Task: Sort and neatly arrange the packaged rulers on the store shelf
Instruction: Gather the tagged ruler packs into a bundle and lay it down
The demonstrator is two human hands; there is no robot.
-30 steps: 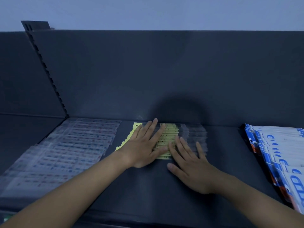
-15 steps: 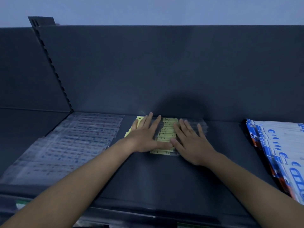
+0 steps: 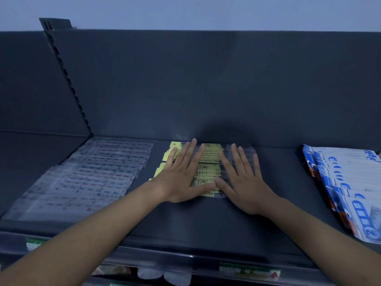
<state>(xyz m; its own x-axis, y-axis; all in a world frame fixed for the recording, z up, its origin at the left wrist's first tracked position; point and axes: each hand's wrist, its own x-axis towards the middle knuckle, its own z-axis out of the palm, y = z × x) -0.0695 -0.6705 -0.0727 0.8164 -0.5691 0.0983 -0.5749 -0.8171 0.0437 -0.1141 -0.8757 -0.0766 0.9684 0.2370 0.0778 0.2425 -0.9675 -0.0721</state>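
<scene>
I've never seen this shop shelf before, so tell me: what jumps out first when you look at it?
The left hand and the right hand press flat, fingers spread, on a stack of yellow-carded packaged rulers in the middle of the dark shelf. On the left lie clear ruler packs, and blue-and-white packets fan along the right edge.
</scene>
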